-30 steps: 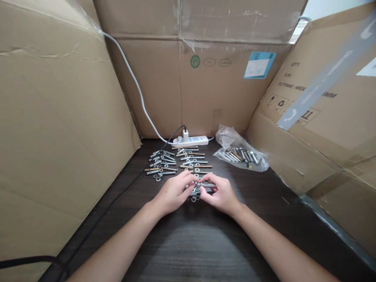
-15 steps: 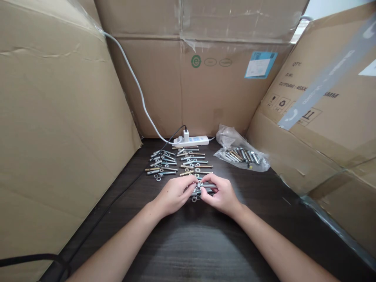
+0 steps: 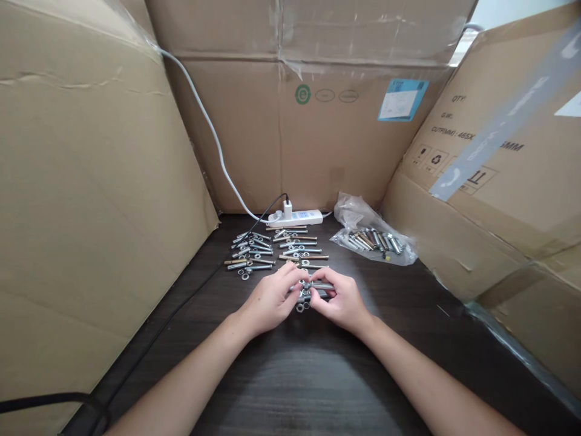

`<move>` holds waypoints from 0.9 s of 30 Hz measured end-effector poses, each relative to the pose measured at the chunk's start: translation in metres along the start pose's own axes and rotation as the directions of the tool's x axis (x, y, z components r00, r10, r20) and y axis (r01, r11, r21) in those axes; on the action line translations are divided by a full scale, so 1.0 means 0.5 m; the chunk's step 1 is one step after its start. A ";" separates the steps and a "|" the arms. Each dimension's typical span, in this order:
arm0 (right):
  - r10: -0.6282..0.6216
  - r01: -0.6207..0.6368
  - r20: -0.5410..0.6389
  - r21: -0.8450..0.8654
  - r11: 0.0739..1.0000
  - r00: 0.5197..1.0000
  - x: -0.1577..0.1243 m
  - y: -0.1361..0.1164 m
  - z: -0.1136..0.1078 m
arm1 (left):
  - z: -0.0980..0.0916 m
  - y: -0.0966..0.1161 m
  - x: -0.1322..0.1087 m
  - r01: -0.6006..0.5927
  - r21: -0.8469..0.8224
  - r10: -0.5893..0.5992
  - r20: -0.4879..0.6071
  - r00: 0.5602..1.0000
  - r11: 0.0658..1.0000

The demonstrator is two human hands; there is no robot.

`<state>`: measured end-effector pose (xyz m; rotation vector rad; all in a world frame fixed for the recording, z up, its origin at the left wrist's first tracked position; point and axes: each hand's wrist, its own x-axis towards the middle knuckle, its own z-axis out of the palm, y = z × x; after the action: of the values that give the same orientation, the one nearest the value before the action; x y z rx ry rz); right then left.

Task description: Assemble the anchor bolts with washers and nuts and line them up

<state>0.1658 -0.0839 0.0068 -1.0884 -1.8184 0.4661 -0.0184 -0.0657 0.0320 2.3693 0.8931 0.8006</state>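
My right hand is closed around a silver expansion bolt, held level, its nut end pointing left. The curled fingers of my left hand meet at that nut end and pinch it; the fingertips partly hide what they grip. Under and between the hands lie more metal parts, among them a hex nut and a ring washer. Just beyond them are rows of bolts, sleeves, nuts and washers, such as a long bolt at the right and a gold-coloured sleeve at the left.
A clear plastic bag with several assembled bolts lies back right. Behind the rows sits a white power strip with a plugged-in charger. A black cable crosses the dark table. Cardboard boxes wall three sides.
My left fingers have lifted and shifted slightly at the nut end of the bolt. My right hand stays nearly still with the bolt in it.
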 end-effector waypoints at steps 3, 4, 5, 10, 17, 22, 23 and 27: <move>-0.004 0.004 0.000 0.001 1.000 1.000 0.000 0.002 -0.001 | -0.001 0.000 0.002 -0.010 0.009 0.010 0.007 1.000 1.000; -0.005 0.005 0.000 -0.001 1.000 1.000 0.000 0.002 -0.001 | -0.001 0.000 0.002 -0.001 0.008 0.001 0.007 1.000 1.000; -0.005 0.005 -0.002 -0.005 1.000 1.000 0.000 0.002 -0.002 | 0.000 -0.002 0.002 0.007 0.005 -0.007 0.006 1.000 1.000; -0.014 0.014 -0.002 -0.029 0.999 1.000 0.000 0.001 -0.003 | 0.004 -0.012 0.003 0.049 -0.021 -0.049 0.030 0.998 0.999; 0.017 -0.016 0.034 -0.021 1.000 0.999 -0.002 0.001 -0.002 | 0.008 -0.020 0.004 0.120 0.016 -0.121 0.088 0.989 0.993; 0.023 -0.023 0.026 -0.013 1.000 0.999 -0.001 0.001 -0.002 | 0.006 -0.016 0.006 0.084 0.112 -0.099 0.132 0.986 0.990; 0.023 -0.022 0.020 -0.010 1.000 1.000 -0.001 0.001 -0.001 | 0.005 -0.014 0.006 0.084 0.127 -0.099 0.120 0.988 0.988; 0.025 -0.025 -0.001 0.015 1.000 1.000 0.000 0.001 0.000 | -0.001 -0.006 0.005 0.067 0.093 -0.070 0.025 0.997 0.993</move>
<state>0.1660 -0.0834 0.0065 -1.1021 -1.7997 0.4929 -0.0185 -0.0618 0.0311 2.4084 1.0146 0.7116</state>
